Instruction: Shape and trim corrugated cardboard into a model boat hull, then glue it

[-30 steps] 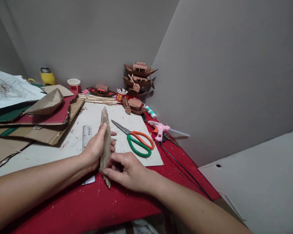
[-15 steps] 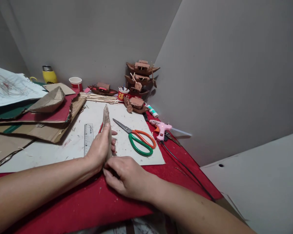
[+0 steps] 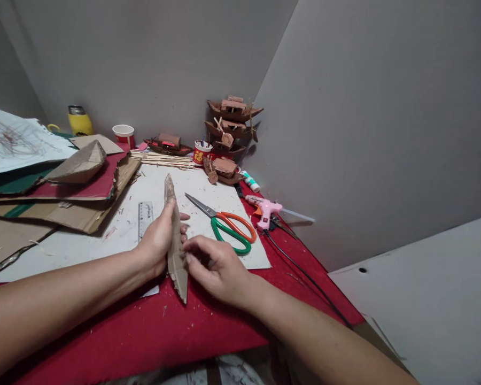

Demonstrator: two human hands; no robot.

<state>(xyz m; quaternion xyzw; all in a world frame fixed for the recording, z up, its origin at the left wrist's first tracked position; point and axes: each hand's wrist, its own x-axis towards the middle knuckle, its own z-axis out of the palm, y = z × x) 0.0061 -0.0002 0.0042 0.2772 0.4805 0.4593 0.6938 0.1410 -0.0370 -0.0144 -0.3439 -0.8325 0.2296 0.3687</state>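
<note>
A long pointed piece of brown cardboard (image 3: 175, 251) stands on edge between my two hands, its near tip hanging over the red tabletop (image 3: 208, 331). My left hand (image 3: 157, 240) wraps it from the left, thumb up along its side. On the right, my right hand (image 3: 214, 270) presses curled fingers against it. Green and orange scissors (image 3: 229, 227) lie just right of my hands on a white sheet (image 3: 116, 235). Left of my left hand lies a clear ruler (image 3: 145, 219).
A pink glue gun (image 3: 268, 210) with a black cord lies to the right. Cardboard model boats (image 3: 230, 133), cups (image 3: 201, 153), wooden sticks (image 3: 160, 159) and a glue stick stand at the back. Stacked cardboard sheets (image 3: 60, 200) fill the left. Grey walls close in behind and right.
The cardboard piece has tilted so its near tip again sticks out toward me. My right hand moved up from the near end to the piece's right side.
</note>
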